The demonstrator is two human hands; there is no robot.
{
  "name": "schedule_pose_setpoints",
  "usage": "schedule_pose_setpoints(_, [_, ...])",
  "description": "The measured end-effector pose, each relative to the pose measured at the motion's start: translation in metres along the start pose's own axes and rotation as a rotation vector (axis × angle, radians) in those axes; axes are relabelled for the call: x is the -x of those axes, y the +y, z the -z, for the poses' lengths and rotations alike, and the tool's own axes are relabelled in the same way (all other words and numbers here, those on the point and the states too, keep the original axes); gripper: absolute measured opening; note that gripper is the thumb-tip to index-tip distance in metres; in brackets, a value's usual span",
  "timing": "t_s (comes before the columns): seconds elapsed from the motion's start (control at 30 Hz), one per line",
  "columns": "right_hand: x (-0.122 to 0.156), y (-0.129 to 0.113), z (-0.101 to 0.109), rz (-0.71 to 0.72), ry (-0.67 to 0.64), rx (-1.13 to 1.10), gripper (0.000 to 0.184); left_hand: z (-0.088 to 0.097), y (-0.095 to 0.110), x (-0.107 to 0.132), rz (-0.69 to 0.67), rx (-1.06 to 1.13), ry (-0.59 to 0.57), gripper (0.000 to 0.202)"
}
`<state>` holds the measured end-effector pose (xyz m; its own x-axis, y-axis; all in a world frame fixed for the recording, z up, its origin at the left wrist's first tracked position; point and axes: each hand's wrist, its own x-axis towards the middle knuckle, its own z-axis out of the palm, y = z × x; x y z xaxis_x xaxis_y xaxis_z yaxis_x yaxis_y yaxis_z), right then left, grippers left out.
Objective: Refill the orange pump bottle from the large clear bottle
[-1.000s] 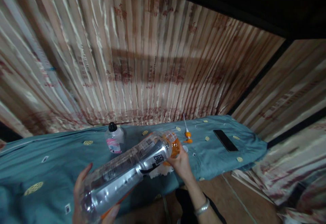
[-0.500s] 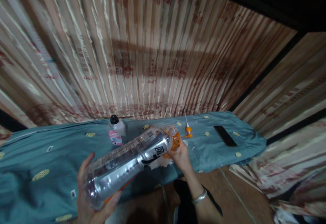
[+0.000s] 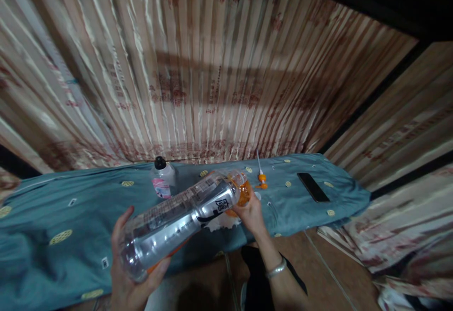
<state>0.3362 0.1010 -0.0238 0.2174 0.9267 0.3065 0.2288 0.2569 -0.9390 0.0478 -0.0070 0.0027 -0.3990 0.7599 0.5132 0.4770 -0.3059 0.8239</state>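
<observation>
My left hand (image 3: 131,286) is wrapped round the base of a large clear plastic bottle (image 3: 180,226) with a silver label and dark lettering. The bottle lies tilted, its neck end raised to the right. At that end, my right hand (image 3: 253,214) grips a clear container with orange colour in it (image 3: 244,193). The two mouths meet or overlap there; the exact contact is hidden. An orange pump head (image 3: 262,179) with a long pale tube lies just beyond my right hand. Under the bottle, a white jagged-edged piece (image 3: 220,222) shows in part.
A clear bottle with a black cap and pink label (image 3: 163,182) stands at the back left of the teal patterned cloth (image 3: 88,221). A black phone (image 3: 313,187) lies to the right. A pleated curtain (image 3: 212,89) hangs behind; dark frame bars (image 3: 375,98) run at the right.
Both hands keep their grips. The large bottle's base end has shifted slightly up and to the right with my left hand. The view has moved a little.
</observation>
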Motion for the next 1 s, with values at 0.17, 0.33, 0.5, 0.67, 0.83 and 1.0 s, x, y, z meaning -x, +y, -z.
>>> schedule_pose_setpoints(0.17, [0.0, -0.001, 0.0, 0.001, 0.023, -0.007, 0.059, -0.002, 0.007, 0.0, 0.032, 0.027, 0.002, 0.103])
schedule_pose_setpoints(0.33, [0.0, -0.004, -0.001, -0.017, 0.022, -0.059, 0.062, -0.003, 0.013, 0.001, 0.063, 0.025, 0.003, 0.104])
schedule_pose_setpoints(0.5, [0.0, -0.006, 0.0, -0.027, 0.025, -0.056, 0.058, -0.004, 0.016, 0.002, 0.08, 0.04, 0.003, 0.101])
schedule_pose_setpoints(0.67, [0.0, -0.005, 0.0, -0.024, 0.036, -0.014, 0.054, -0.006, 0.016, 0.001, 0.097, 0.034, 0.019, 0.112])
schedule_pose_setpoints(0.83, [0.0, -0.005, 0.0, -0.028, 0.023, -0.014, 0.061, -0.005, 0.01, 0.002, 0.076, 0.045, 0.008, 0.102])
schedule_pose_setpoints(1.0, [0.0, -0.005, 0.001, -0.033, 0.016, -0.018, 0.064, -0.005, 0.009, 0.002, 0.054, 0.031, 0.012, 0.097])
